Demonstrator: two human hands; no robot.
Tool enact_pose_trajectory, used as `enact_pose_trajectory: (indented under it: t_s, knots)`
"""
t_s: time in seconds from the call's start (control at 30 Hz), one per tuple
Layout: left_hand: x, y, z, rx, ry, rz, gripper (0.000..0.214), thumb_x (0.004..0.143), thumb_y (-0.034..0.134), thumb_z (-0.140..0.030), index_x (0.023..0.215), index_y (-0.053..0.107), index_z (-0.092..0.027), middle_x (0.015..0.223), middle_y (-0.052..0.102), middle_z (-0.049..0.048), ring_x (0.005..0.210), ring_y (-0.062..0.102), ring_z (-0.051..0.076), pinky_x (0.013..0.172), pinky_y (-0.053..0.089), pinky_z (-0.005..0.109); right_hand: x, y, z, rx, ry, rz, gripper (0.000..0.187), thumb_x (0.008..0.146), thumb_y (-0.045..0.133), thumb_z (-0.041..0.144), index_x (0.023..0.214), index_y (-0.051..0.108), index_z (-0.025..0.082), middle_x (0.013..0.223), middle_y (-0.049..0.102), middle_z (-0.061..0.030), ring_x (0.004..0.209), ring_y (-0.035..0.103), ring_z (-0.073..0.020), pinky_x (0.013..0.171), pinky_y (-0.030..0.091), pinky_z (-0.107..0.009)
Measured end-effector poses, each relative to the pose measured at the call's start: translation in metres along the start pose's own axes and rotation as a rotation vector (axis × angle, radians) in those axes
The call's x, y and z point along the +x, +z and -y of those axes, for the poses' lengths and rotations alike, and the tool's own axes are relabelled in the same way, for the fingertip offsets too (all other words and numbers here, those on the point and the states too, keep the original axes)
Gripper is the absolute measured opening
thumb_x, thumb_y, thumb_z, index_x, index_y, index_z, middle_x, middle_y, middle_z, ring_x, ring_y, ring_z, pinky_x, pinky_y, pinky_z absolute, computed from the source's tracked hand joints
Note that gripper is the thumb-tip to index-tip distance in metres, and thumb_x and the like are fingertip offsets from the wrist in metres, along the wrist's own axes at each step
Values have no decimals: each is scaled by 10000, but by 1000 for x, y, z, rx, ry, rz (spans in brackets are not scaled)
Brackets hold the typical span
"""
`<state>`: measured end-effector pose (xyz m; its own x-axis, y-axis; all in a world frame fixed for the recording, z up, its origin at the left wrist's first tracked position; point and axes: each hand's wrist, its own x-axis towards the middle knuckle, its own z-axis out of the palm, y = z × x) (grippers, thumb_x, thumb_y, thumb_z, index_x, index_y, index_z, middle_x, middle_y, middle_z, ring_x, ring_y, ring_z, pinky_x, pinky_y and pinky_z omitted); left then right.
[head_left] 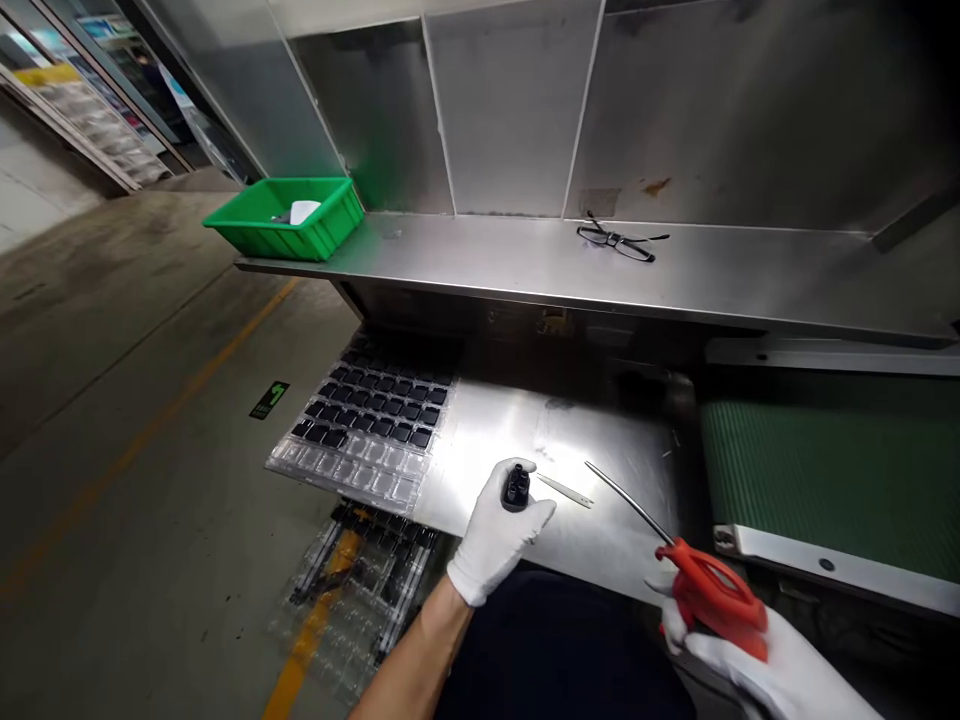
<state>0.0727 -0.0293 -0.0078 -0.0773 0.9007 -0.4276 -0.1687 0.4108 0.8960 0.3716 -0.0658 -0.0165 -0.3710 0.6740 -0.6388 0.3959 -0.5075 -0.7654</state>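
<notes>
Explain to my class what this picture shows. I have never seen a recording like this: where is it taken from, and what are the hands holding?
This single view comes from a camera worn on a person's head, looking down at their own white-gloved hands. The left hand holds a small black part in its fingers. The right hand grips a red-handled air blow gun with a long, thin metal nozzle. A thin pale strip lies on the steel bench, with a clear plastic tray of black parts at its edge. Beyond, a steel shelf holds a green crate and eyeglasses.
</notes>
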Motion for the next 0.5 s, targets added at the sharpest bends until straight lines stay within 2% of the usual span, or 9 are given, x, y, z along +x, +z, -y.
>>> enact_pose_trajectory:
  t_s: [0.07, 0.13, 0.23, 0.3, 0.37, 0.43, 0.5]
  knots:
    - [3, -8, 4, -144, -51, 73, 411, 780, 779, -231, 1095, 515, -210, 651, 464, -106, 520, 401, 44, 497, 334, 184, 6, 11, 3, -34, -9, 1, 534, 889, 649, 629, 1254, 628, 240, 1048, 687, -69, 993, 646, -255, 974, 548, -365]
    - [6, -16, 10, -236, -35, 110, 383, 800, 795, -296, 1047, 519, -198, 620, 446, -112, 465, 343, 26, 439, 254, 173, 11, 21, 8, -58, -39, 18, 582, 922, 616, 601, 1386, 535, 259, 1052, 676, -51, 991, 632, -232, 978, 537, -351]
    - [8, -26, 19, -293, -27, 157, 373, 820, 792, -397, 980, 522, -196, 573, 457, -112, 395, 292, 26, 364, 188, 177, 14, 32, 18, -77, -8, 36, 637, 892, 625, 596, 1415, 522, 247, 982, 660, -48, 862, 622, -223, 790, 575, -338]
    - [9, -31, 20, -296, -43, 160, 417, 797, 814, -409, 1008, 522, -200, 574, 491, -109, 384, 326, 36, 351, 213, 177, 13, 37, 24, -62, 43, 29, 657, 871, 635, 603, 1423, 525, 263, 989, 660, -54, 787, 617, -213, 642, 555, -311]
    - [7, -34, 17, -240, -74, 140, 524, 761, 843, -422, 1120, 539, -190, 597, 529, -100, 396, 389, 51, 358, 256, 181, 9, 38, 27, -45, 81, 35, 676, 874, 633, 615, 1451, 502, 289, 1009, 663, -56, 740, 608, -199, 548, 511, -286]
    - [5, -35, 12, -138, -107, 86, 624, 706, 881, -427, 1178, 559, -176, 624, 557, -85, 428, 447, 68, 371, 283, 192, 6, 36, 28, -38, 95, 46, 698, 886, 632, 617, 1484, 464, 298, 1027, 665, -59, 762, 615, -202, 540, 503, -280]
    - [3, -36, 8, -37, -107, 7, 556, 661, 907, -404, 1059, 600, -168, 624, 556, -76, 470, 474, 78, 406, 322, 206, 2, 31, 28, -31, 80, 52, 710, 877, 658, 606, 1479, 474, 276, 1028, 670, -68, 835, 635, -226, 632, 549, -310]
